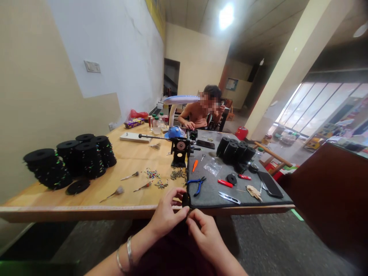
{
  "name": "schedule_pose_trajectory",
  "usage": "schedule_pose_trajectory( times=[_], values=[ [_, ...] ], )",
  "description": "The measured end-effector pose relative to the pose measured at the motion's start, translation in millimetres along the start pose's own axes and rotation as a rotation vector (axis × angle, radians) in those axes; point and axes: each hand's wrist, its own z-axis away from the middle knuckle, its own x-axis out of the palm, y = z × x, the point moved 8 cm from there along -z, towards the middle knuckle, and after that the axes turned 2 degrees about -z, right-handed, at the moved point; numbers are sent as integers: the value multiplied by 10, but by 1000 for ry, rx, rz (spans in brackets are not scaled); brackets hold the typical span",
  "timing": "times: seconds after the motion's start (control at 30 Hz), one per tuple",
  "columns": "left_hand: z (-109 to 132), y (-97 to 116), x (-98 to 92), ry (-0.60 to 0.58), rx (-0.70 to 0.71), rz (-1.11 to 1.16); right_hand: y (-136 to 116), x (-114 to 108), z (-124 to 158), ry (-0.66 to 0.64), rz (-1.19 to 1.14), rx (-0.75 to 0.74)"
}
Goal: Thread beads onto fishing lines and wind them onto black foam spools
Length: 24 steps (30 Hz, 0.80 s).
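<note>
Thumb and fingers of the left hand are curled in around a thin black disc, nearly closed, holding it up on edge at the table's front rim; right hand comes in just beside its lower edge, thumb and forefinger tips drawn together, and whether something fine sits between them I cannot tell; two shiny metal bangles circle the left wrist.

Straight ahead of the grip, one pair of pliers with smooth blue handles on soft grey matting; to its right, one pair of silvery snips, two slim red tools, one flat black ring; beyond the pliers, one tapered orange tool.

Ahead and left now, on pale wood grain, three small heaps of beads, two multicoloured and one dull gold; beside them three wispy, thin-stemmed tufts; farther left, five ribbed columns of black spools flecked with bright specks, plus one loose disc lying flat; beyond the heaps, one boxy black metal clamp, and past it one seated co-worker.
</note>
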Motion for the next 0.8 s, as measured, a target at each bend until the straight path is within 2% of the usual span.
schedule_pose_trajectory(
  times=[0.1,0.17,0.27,0.37,0.43,0.6,0.7,0.8],
  values=[
    [-37,-84,73,-88,-77,-119,-185,-116,-24,-14,342,-149],
    [-35,-154,140,-192,-153,-140,-225,-149,-60,-72,467,-209],
    [31,-237,272,-405,-256,-57,-225,-171,-121,-165,495,-258],
    [124,-316,338,-544,-351,-7,-145,-180,-172,-220,359,-228],
    [169,-375,345,-561,-412,41,-36,-166,-190,-236,199,-165],
    [254,-493,393,-502,-537,301,320,-71,-155,-235,-196,53],
    [289,-516,426,-455,-576,426,412,-64,-104,-209,-273,103],
    [309,-496,441,-411,-585,532,394,-82,-45,-193,-220,75]
  ],
)
